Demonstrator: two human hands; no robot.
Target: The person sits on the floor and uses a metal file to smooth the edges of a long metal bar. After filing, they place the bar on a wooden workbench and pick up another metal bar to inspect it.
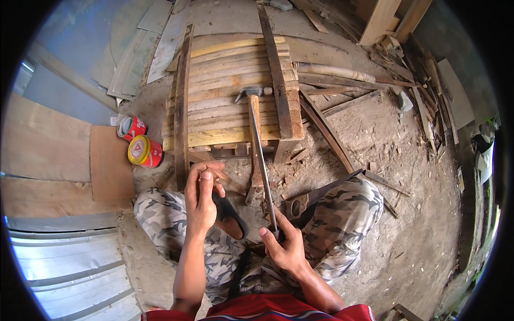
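My right hand [289, 249] is closed around the dark handle of a long, thin metal rod-like tool [261, 152], its shaft reaching away from me over a claw hammer [251, 92]. Nothing plainly shows in my left hand [202, 198], raised near the near edge of a slatted wooden piece [227, 85]; its fingers are half bent and the thumb stands apart. The hammer's head lies on the slats, its wooden handle toward me. Beside my right knee rests a handsaw [316, 195], partly hidden by my leg.
Two dark wooden bars [183, 107] cross the slats lengthwise. A red can with a yellow lid [145, 151] and an opened red can [131, 127] stand left. Loose boards [332, 136] and scrap wood lie right; corrugated metal sheets [75, 262] are at lower left.
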